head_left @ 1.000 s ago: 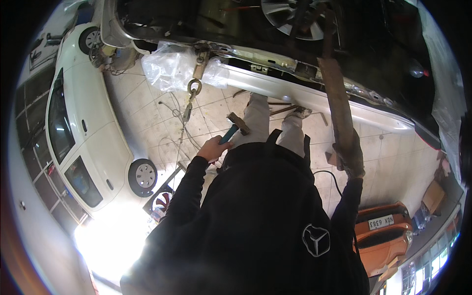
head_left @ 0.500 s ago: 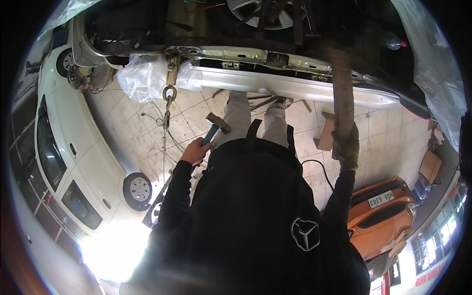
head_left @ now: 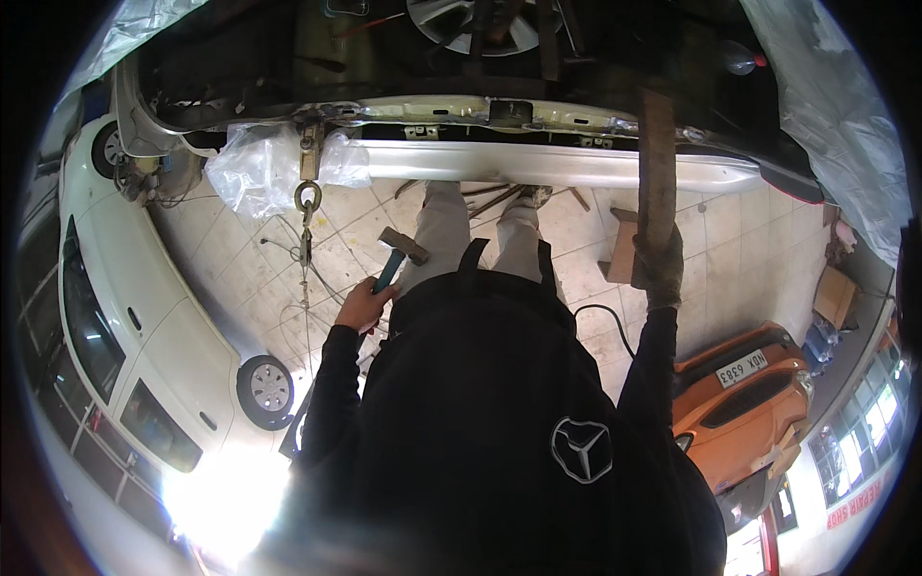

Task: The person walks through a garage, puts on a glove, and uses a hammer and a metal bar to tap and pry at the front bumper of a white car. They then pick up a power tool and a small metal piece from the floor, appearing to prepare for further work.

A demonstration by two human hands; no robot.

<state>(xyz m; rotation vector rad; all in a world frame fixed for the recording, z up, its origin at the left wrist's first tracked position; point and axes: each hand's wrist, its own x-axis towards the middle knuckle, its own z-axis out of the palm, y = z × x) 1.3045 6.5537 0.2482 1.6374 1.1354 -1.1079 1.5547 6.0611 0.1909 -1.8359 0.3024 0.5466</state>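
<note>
My bare left hand [head_left: 362,306] is closed around the blue-green handle of a hammer [head_left: 389,269]; its metal head points away from me, in front of my left trouser leg. On the right, my gloved right hand [head_left: 660,269] grips the near end of a long, flat brown bar [head_left: 657,173]. Whether the bar is wood or rusty metal I cannot tell. Its far end overlaps the edge of the open car body [head_left: 451,110], above a silver bumper panel [head_left: 538,165]. The glove hides the bar's lower part.
A clamp [head_left: 309,144] with a shackle and cable grips the car's edge beside clear plastic sheeting [head_left: 254,168]. Inside lies a wheel [head_left: 480,24]. A white car [head_left: 163,317] stands left, an orange car [head_left: 744,403] right. A cardboard box [head_left: 622,248] and metal rods [head_left: 495,202] lie on the tiled floor.
The whole view has shifted slightly, so the car and both hands appear a little farther left. Both hands keep their hold on the hammer and the bar.
</note>
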